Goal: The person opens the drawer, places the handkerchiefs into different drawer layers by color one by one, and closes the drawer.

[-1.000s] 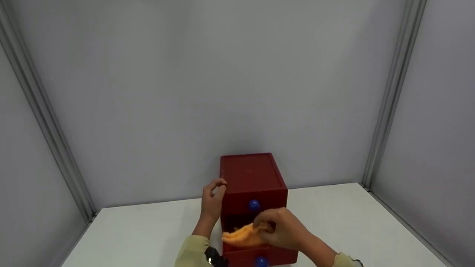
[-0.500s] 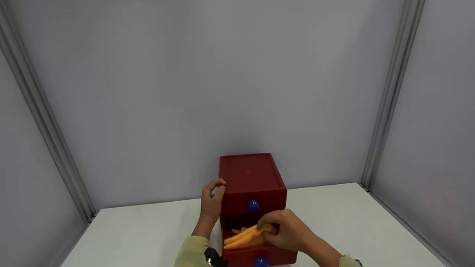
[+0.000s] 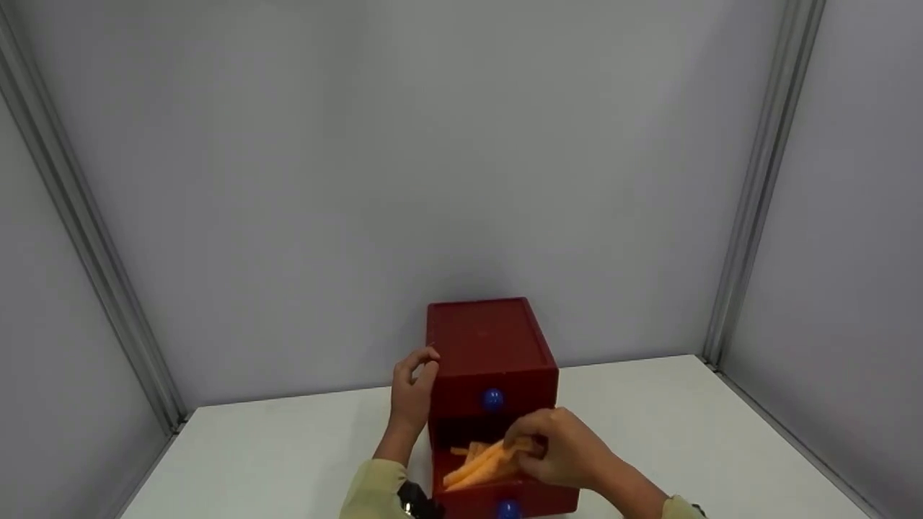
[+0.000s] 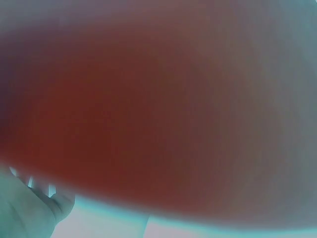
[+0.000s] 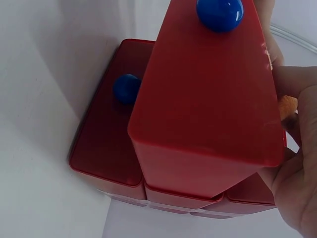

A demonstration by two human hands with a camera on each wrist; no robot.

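Observation:
A red drawer box [image 3: 484,344] stands on the white table [image 3: 274,454]. Its upper drawer is closed, with a blue knob [image 3: 492,398]. The lower drawer [image 3: 505,494] is pulled out toward me and has its own blue knob [image 3: 508,509]. My right hand [image 3: 530,447] pinches an orange cloth [image 3: 477,465] that lies folded inside the open drawer. My left hand [image 3: 418,367] holds the box's top left corner, fingers curled over the edge. In the right wrist view the drawer front [image 5: 208,99] fills the frame, with my right hand [image 5: 297,183] behind it and a bit of orange cloth [image 5: 287,106] showing.
Grey panel walls enclose the table at the back and on both sides, with metal corner posts [image 3: 750,202]. The left wrist view is a red blur [image 4: 158,109] pressed close to the box. White tabletop stretches to the left and right of the box.
My right hand has lowered the orange cloth from the drawer's rim down into the open drawer, and the cloth now lies more folded. My left hand and the box have stayed put.

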